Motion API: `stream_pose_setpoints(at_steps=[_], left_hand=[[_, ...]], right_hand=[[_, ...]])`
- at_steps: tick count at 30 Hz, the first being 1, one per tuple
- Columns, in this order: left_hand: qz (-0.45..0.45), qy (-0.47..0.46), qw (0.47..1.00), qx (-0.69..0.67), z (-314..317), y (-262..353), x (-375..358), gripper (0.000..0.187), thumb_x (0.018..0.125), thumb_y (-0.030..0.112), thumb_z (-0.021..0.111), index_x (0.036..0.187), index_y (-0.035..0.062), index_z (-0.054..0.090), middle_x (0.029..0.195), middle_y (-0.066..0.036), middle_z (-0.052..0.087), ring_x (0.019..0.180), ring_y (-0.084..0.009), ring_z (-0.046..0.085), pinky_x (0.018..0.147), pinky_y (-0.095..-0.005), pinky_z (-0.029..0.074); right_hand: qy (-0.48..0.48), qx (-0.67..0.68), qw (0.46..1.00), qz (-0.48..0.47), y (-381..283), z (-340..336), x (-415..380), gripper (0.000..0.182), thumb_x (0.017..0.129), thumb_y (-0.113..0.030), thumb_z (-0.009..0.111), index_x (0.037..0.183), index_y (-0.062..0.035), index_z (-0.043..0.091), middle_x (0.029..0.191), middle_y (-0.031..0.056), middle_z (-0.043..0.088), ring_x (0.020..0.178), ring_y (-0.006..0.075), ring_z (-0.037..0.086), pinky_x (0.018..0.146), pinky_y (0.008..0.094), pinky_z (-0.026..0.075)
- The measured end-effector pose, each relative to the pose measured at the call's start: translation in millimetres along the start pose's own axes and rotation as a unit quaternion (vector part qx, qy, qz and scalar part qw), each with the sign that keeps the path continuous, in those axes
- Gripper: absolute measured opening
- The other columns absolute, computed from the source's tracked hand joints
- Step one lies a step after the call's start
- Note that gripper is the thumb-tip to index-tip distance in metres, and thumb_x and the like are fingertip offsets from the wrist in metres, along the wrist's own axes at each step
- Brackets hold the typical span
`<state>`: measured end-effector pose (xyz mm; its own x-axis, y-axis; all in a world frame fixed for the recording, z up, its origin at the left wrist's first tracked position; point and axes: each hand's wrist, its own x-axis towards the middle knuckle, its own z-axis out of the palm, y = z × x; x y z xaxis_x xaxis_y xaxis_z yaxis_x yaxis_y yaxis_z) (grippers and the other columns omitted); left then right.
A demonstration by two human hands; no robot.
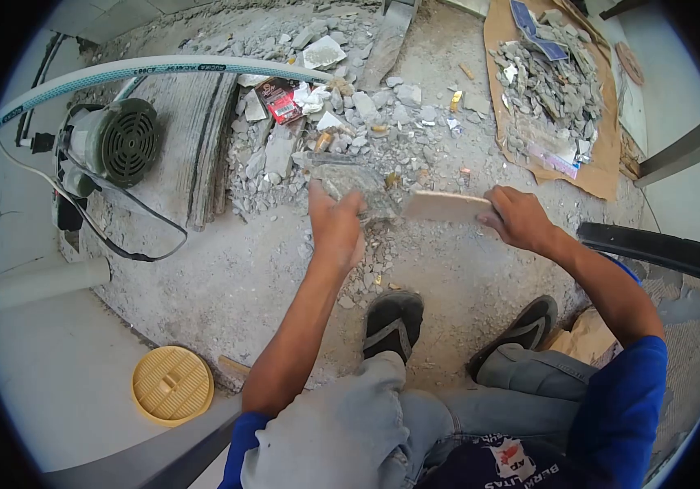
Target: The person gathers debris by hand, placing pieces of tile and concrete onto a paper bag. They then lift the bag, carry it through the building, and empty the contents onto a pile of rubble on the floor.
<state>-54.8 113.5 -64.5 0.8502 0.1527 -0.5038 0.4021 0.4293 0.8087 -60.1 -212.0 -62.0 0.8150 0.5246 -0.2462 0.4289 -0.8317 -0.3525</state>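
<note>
Left hand (337, 222), grasping a blurred grey piece (356, 181) by the rubble (268, 192); right hand (521, 217), gripping a flat board (446, 206).

motor pump (128, 143), curved hose (172, 65), yellow lid (172, 386)

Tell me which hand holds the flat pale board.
The right hand, gripping one end of the flat pale board; the left hand is at a blurred grey piece.
</note>
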Motion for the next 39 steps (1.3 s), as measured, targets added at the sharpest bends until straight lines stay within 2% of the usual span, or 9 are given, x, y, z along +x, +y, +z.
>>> stream_pose_setpoints(at_steps=[6,9,15,19,22,25,27,33,39], left_hand=[[0.033,0.011,0.997,-0.070,-89.0,27.2,-68.9,0.065,0.071,-0.012,0.044,0.136,-0.0061,0.043,0.125,-0.019,0.059,0.115,-0.0320,0.061,0.103,-0.0441,0.049],[0.075,0.076,0.992,-0.068,-128.0,31.4,-103.2,0.064,0.072,-0.013,0.043,0.135,-0.0049,0.042,0.121,-0.017,0.059,0.108,-0.0289,0.063,0.096,-0.0407,0.052],[0.093,0.202,0.975,-0.032,-171.8,30.0,-150.5,0.064,0.069,-0.010,0.043,0.133,-0.0067,0.042,0.116,-0.019,0.059,0.104,-0.0305,0.063,0.094,-0.0432,0.053],[0.080,0.225,0.971,-0.018,-180.2,27.3,-169.4,0.062,0.069,-0.009,0.042,0.131,-0.0055,0.044,0.112,-0.018,0.059,0.099,-0.0303,0.064,0.087,-0.0425,0.056],[0.056,0.254,0.966,-0.009,-177.0,22.3,-181.4,0.059,0.070,-0.008,0.043,0.128,-0.0042,0.046,0.110,-0.017,0.060,0.096,-0.0295,0.065,0.084,-0.0420,0.057],[0.039,0.274,0.960,-0.029,-182.0,11.9,-189.8,0.055,0.069,-0.007,0.045,0.123,-0.0033,0.048,0.107,-0.016,0.061,0.096,-0.0286,0.065,0.081,-0.0412,0.057],[0.052,0.298,0.953,-0.008,-189.5,-1.1,-189.5,0.050,0.068,-0.008,0.046,0.117,-0.0018,0.051,0.104,-0.014,0.062,0.092,-0.0271,0.064,0.078,-0.0388,0.057],[0.012,0.353,0.931,0.096,-183.2,-10.9,-180.3,0.055,0.070,-0.014,0.048,0.123,-0.0019,0.047,0.109,-0.014,0.060,0.096,-0.0249,0.063,0.082,-0.0342,0.052],[0.086,0.273,0.957,0.053,-144.6,-22.4,-128.6,0.076,0.071,-0.019,0.044,0.145,-0.0037,0.036,0.124,-0.015,0.057,0.105,-0.0247,0.060,0.089,-0.0323,0.050]], right_hand=[[-0.166,0.017,0.981,-0.095,-17.2,30.7,-39.6,0.031,0.095,-0.034,0.062,0.109,-0.0070,0.054,0.103,0.0122,0.062,0.096,0.0343,0.066,0.073,0.0473,0.055],[-0.224,0.036,0.969,-0.100,-40.1,56.3,-28.9,0.033,0.095,-0.034,0.061,0.111,-0.0067,0.054,0.105,0.0129,0.063,0.098,0.0358,0.066,0.076,0.0487,0.056],[-0.145,0.000,0.976,-0.162,-101.0,85.5,28.7,0.029,0.091,-0.031,0.065,0.104,-0.0052,0.058,0.099,0.0146,0.061,0.089,0.0353,0.068,0.070,0.0497,0.056],[0.007,-0.029,0.995,-0.097,-107.7,68.6,70.4,0.015,0.088,-0.016,0.062,0.097,-0.0053,0.058,0.091,0.0140,0.057,0.080,0.0334,0.067,0.058,0.0451,0.055],[0.021,0.017,0.985,-0.169,-111.5,48.7,80.5,0.012,0.088,-0.014,0.060,0.096,-0.0054,0.057,0.092,0.0133,0.058,0.081,0.0329,0.067,0.058,0.0452,0.055],[-0.075,0.022,0.946,-0.313,-144.6,62.2,74.4,0.013,0.089,-0.017,0.060,0.097,-0.0068,0.057,0.095,0.0099,0.059,0.084,0.0285,0.067,0.060,0.0426,0.056],[-0.077,-0.006,0.930,-0.358,-174.3,81.0,80.4,0.011,0.087,-0.013,0.060,0.092,-0.0041,0.061,0.090,0.0098,0.062,0.081,0.0271,0.068,0.063,0.0420,0.058],[0.017,0.006,0.991,-0.131,-185.3,91.4,132.0,0.013,0.084,-0.014,0.063,0.090,-0.0025,0.064,0.085,0.0129,0.065,0.077,0.0322,0.070,0.065,0.0449,0.058],[0.143,0.071,0.987,0.008,-104.8,21.8,99.9,0.023,0.092,-0.025,0.063,0.100,-0.0045,0.060,0.091,0.0164,0.064,0.083,0.0370,0.068,0.067,0.0488,0.054]])
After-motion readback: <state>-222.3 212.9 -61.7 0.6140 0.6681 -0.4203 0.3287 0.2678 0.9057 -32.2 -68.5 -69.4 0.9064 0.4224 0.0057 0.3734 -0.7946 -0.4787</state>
